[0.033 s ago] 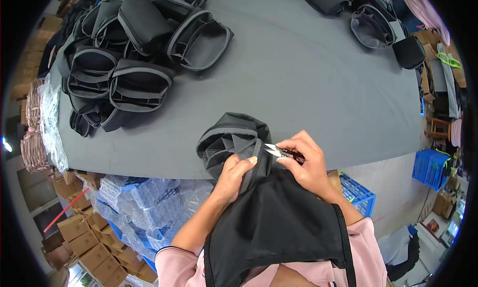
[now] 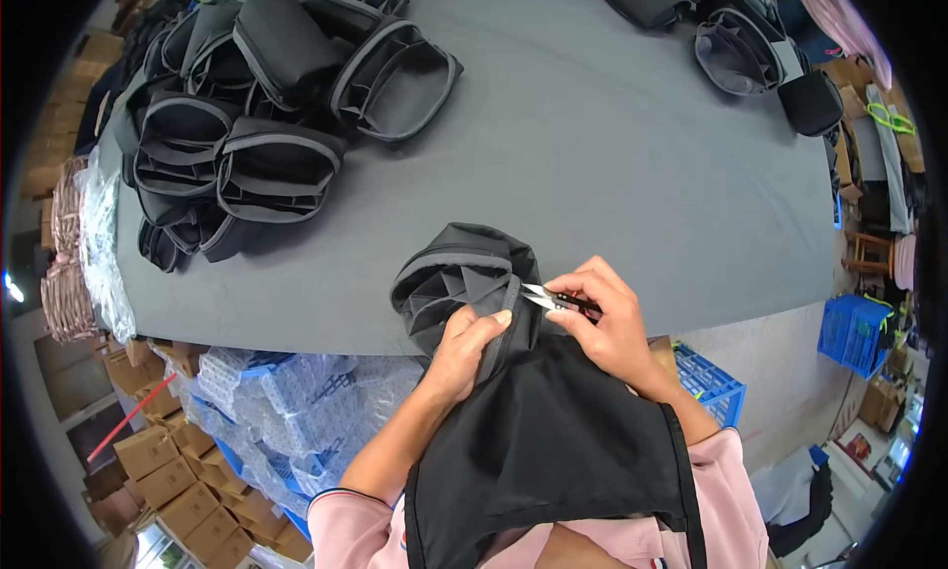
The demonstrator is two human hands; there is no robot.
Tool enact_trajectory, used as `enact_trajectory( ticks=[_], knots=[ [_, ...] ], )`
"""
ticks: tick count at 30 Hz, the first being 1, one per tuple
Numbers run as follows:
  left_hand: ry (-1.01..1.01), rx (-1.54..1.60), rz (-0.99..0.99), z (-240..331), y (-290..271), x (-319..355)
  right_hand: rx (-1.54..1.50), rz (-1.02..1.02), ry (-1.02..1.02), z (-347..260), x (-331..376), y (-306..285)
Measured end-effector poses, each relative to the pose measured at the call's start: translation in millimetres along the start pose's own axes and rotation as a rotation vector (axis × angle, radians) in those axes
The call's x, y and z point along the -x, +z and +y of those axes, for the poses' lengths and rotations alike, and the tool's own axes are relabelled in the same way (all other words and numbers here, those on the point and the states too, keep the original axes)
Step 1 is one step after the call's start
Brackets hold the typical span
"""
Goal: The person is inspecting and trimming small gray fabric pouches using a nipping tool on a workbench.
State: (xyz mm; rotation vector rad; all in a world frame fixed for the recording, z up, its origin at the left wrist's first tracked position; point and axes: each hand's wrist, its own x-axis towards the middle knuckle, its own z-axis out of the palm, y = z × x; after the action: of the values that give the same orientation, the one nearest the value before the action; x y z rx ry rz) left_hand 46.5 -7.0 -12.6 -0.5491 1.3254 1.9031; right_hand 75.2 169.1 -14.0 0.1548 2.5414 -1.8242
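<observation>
At the near edge of the table, a black zippered pouch (image 2: 434, 256) stands with its mouth open, showing inner dividers. My left hand (image 2: 464, 347) grips its right-hand rim, the thumb pressed on the grey edging and the other fingers hidden inside the pouch. Small thread snips (image 2: 545, 298) with black handles sit in my right hand (image 2: 609, 317), held between thumb and fingers. Their silvery blades are parted and point left, with the tips at the pouch's edging just above my left thumb. Whether a thread lies between the blades is too small to tell.
A heap of similar black pouches (image 2: 286, 51) covers the far left of the grey table (image 2: 592, 174); more pouches (image 2: 736, 51) lie far right. Below the left edge are bubble-wrapped goods (image 2: 286, 411) and cardboard boxes (image 2: 188, 500). Blue crates (image 2: 854, 332) stand on the right.
The thread snips and my right hand have shifted very slightly left toward the pouch's edging. My left hand and the pouch stay nearly in place.
</observation>
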Motion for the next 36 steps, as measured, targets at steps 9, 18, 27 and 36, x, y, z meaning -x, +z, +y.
enact_trajectory(
  ticks=[9, 18, 27, 36],
  knots=[
    [0.025, -0.007, 0.035, -11.8, -13.1, -3.1, 0.020, -0.177, -0.019, -2.7, -12.1, -8.9],
    [0.203, 0.769, 0.113, 21.6, -31.1, -84.6, -0.100, -0.049, 0.131, 14.1, -12.5, 25.5],
    [0.144, -0.031, -0.062, 10.4, -28.2, -76.6, -0.060, 0.077, 0.072, 36.8, -54.7, 40.7],
    [-0.002, -0.365, -0.126, 25.3, -22.3, -65.5, -0.762, -0.290, 0.591, 41.2, -69.9, 35.7]
  ],
)
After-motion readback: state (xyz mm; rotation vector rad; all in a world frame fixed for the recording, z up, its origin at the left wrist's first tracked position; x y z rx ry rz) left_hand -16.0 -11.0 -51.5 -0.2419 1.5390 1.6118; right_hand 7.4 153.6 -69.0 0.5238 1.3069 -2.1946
